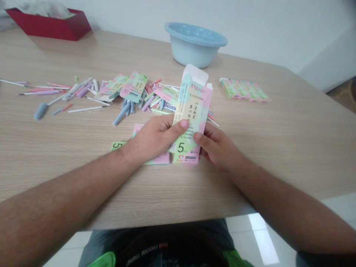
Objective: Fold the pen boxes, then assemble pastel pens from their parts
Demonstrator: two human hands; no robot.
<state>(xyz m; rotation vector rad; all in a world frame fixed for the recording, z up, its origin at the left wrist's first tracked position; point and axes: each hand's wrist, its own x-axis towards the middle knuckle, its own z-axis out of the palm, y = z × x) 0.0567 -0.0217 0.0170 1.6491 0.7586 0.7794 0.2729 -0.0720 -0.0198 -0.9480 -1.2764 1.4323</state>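
Note:
Between my hands is an upright pastel pen box [191, 111], printed with a large 5, its white top flap raised. My left hand [158, 135] grips its left edge, thumb across the front. On the lower right side, my right hand [218, 144] holds it with the thumb on the front and the fingers behind. Beneath my left hand, partly hidden, lie more flat pastel boxes [161, 159] on the table. Behind the held box spreads a pile of pastel pen parts [128, 107], with several cartons [135, 87] lying on top.
At the back stands a light blue basin [196, 44]. A row of pastel boxes [244, 90] lies to the right. The red bin [50, 26] at the far left holds clear plastic. Near my lap runs the front edge of the wooden table [167, 207].

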